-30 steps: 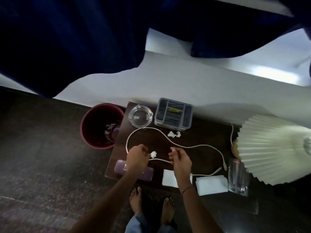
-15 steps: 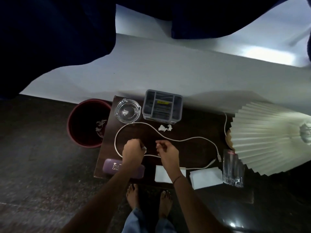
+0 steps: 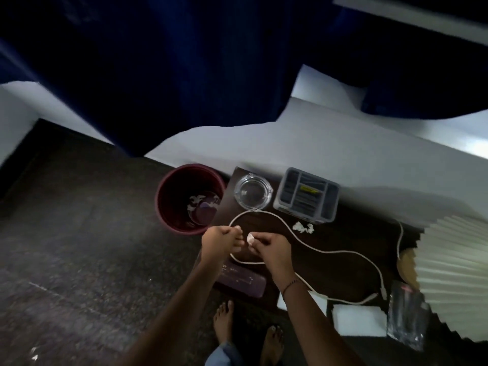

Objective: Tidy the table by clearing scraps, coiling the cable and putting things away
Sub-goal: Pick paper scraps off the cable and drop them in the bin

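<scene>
My right hand (image 3: 270, 247) pinches a small white paper scrap (image 3: 250, 237) at its fingertips, above the left part of the dark table (image 3: 340, 236). My left hand (image 3: 220, 240) is curled into a fist just left of the scrap, over the table's left edge, beside a loop of the white cable (image 3: 327, 251). The cable snakes across the table to its plug at the right. Two more crumpled scraps (image 3: 303, 228) lie in front of the grey organiser box (image 3: 306, 198). A dark red bin (image 3: 169, 204) with scraps inside stands on the floor left of the table.
A glass ashtray (image 3: 253, 191) sits at the table's back left, a purple case (image 3: 243, 280) at its front left. White napkins (image 3: 356, 319) and a drinking glass (image 3: 406, 318) are at the front right. A pleated lampshade (image 3: 454, 273) overhangs the right side. My bare feet (image 3: 224, 323) are below.
The scrap that lay on the table between my hands has been lifted and is now at my right fingertips. Both hands have risen and come closer together; the camera view swung right.
</scene>
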